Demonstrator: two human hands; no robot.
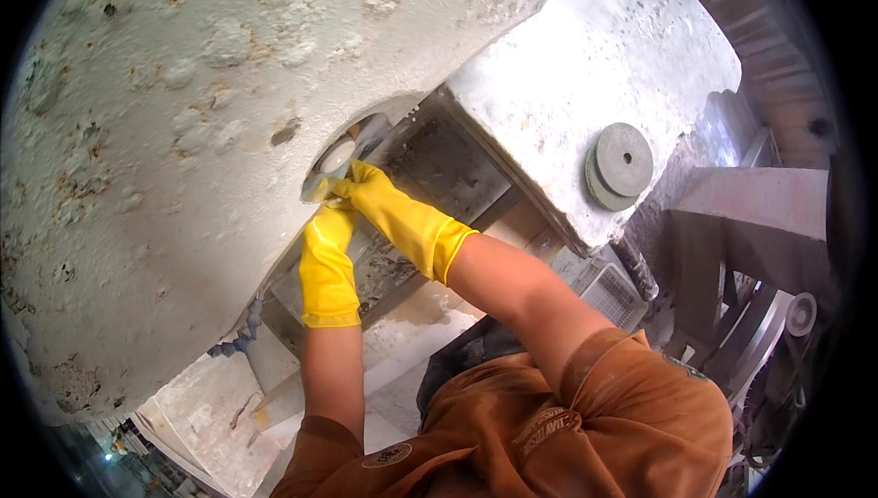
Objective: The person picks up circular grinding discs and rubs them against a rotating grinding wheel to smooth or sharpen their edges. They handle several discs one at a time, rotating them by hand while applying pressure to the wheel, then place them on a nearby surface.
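Note:
Yellow rubber gloves cover both my hands, which meet at an oval opening in a large, rough, whitish housing (pixel 183 196). My right hand (pixel 377 196) reaches in from the right, its fingers closed on a pale, thin, flat piece (pixel 322 189) whose kind I cannot make out. Just below, my left hand (pixel 327 228) points upward with its fingertips against the same piece; they are partly hidden by the right hand. Inside the opening, close beyond my fingers, shows a pale rounded surface (pixel 338 154).
Right of the opening stands a white, dust-covered block (pixel 540 68) bearing two stacked grey-green abrasive discs (pixel 625 160). Beneath my forearms runs a dirty trough (pixel 439 173). A perforated grey crate (pixel 611 297) and a belt-driven machine (pixel 764 315) stand at the right. A corrugated hose (pixel 242 333) hangs below the housing.

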